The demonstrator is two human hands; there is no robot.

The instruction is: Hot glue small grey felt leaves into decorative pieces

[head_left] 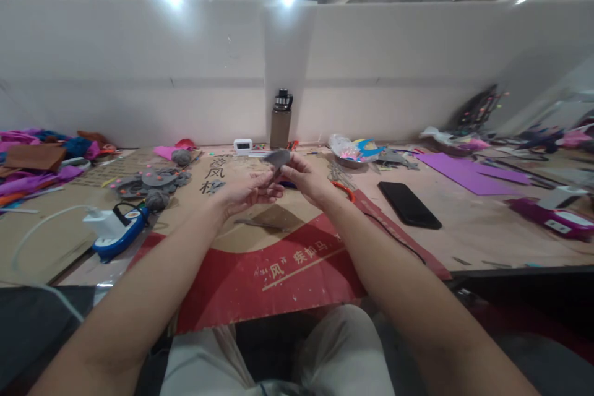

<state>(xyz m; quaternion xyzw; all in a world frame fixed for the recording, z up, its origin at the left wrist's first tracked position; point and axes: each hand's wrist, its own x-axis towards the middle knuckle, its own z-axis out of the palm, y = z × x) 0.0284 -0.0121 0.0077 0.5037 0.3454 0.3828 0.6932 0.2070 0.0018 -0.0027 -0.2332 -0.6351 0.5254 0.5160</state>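
Observation:
Between my two hands, above the cardboard sheet (241,241), is a small rounded grey piece (277,158) that looks like felt. My right hand (299,172) pinches it from the right with the thumb in front. From the left, my left hand (245,193) closes its thumb and fingertips at the lower edge of the same piece. The fingertips overlap there, so the exact grip is partly hidden. Below the hands, a thin grey strip (260,223) lies on the cardboard. Orange-handled scissors (344,190) lie partly behind my right wrist.
A pile of grey felt pieces (153,182) and a blue power strip (121,238) stand left. A black phone (409,204) and purple sheets (468,173) lie right. A bottle (281,120), a small white clock (242,146) and a bowl (350,161) stand toward the wall.

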